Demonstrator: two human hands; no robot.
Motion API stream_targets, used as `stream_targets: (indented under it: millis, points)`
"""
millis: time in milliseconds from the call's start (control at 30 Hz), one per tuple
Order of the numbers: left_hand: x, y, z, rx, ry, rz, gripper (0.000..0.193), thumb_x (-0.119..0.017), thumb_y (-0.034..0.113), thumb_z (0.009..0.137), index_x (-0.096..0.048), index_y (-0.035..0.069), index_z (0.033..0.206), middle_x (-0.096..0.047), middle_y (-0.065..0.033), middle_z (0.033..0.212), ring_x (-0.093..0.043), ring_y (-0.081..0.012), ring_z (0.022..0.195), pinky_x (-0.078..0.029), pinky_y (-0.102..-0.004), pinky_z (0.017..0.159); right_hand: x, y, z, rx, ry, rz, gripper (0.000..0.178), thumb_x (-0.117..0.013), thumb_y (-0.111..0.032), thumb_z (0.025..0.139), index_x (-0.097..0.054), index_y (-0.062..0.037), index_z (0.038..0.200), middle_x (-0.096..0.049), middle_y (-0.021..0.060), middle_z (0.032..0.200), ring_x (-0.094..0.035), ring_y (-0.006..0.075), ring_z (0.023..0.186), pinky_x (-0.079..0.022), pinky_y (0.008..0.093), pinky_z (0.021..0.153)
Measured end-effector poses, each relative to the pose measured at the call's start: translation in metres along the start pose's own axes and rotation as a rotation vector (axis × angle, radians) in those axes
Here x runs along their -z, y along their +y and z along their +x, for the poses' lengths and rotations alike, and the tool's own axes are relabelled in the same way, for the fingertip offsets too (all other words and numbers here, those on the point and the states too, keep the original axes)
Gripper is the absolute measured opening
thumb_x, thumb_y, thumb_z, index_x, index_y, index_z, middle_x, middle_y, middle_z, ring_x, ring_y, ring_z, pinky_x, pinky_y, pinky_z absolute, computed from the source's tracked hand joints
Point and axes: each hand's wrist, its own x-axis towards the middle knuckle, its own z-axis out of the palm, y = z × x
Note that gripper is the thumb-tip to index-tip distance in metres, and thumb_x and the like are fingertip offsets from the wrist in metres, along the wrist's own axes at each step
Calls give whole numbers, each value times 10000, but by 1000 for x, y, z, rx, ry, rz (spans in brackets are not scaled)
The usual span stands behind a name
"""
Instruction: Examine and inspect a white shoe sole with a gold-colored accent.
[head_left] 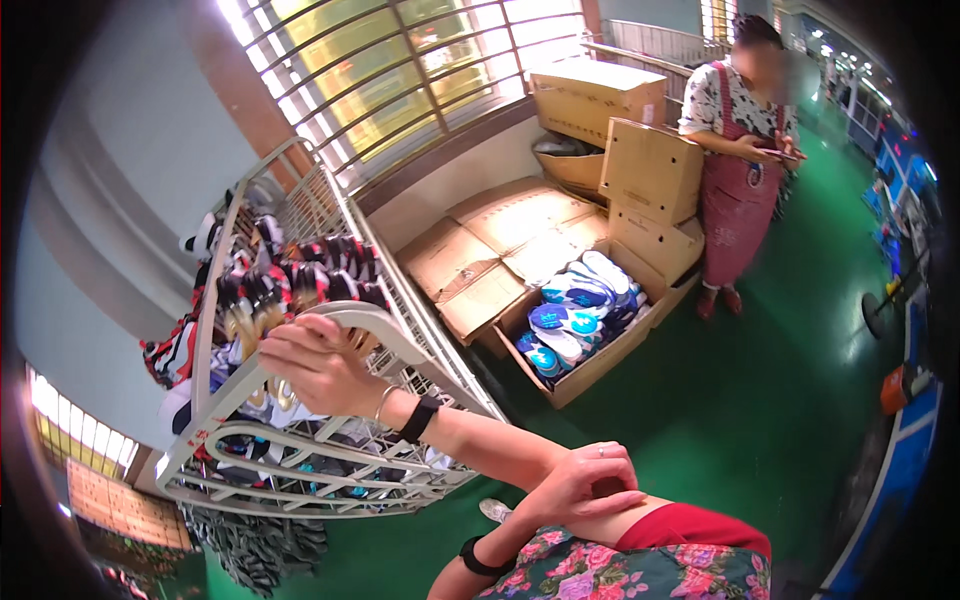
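Note:
My right arm, in a red sleeve, reaches across to the left. My right hand (325,368) rests over the curved top rail of a white metal cart (225,400), fingers bent around it. Rows of red, black and white shoes or shoe parts (290,285) fill the cart beyond that hand. My left hand (592,482) lies across my right forearm near the elbow, fingers curled and thumb against the skin. Black bands sit on both wrists. A floral apron (620,575) covers my front.
Right of the cart, an open carton (590,375) holds blue and white shoe parts (575,315). Flattened cardboard (500,230) and stacked boxes (650,170) stand below a barred window. A person in a red apron (740,200) stands on the green floor (730,380), holding a phone.

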Motion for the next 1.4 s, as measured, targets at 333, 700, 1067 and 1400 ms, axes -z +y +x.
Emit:
stream_targets:
  millis: [333,700,1067,1400]
  points:
    - [-1,2,7,12,-59,29,107,-750,71,799,-659,16,811,-637,-73,796,-614,-207,767,-475,-320,688,-3,0,-2,35,6,-6,312,-606,-105,756,-676,-44,1054,-631,50,1121,-565,206,1132,-334,406,1072]
    - [-3,3,8,22,-62,42,137,-742,116,816,-634,32,815,-600,-67,780,-593,-213,763,-470,-326,679,-5,1,-3,61,-6,-35,323,-606,-100,756,-673,-51,1068,-622,47,1142,-550,200,1152,-337,405,1081]
    - [-4,5,7,41,-18,44,166,-755,112,804,-620,14,801,-593,-78,786,-584,-220,768,-470,-326,675,-5,3,-4,72,-11,-34,334,-602,-95,746,-665,-41,1070,-603,53,1145,-527,205,1173,-331,412,1092]
    - [-2,6,0,-14,-146,90,231,-705,130,856,-696,19,1058,-693,-94,1004,-650,-210,919,-459,-338,836,-6,1,-3,45,14,-28,294,-608,-105,754,-681,-51,1033,-627,45,1131,-547,194,1147,-331,404,1083]
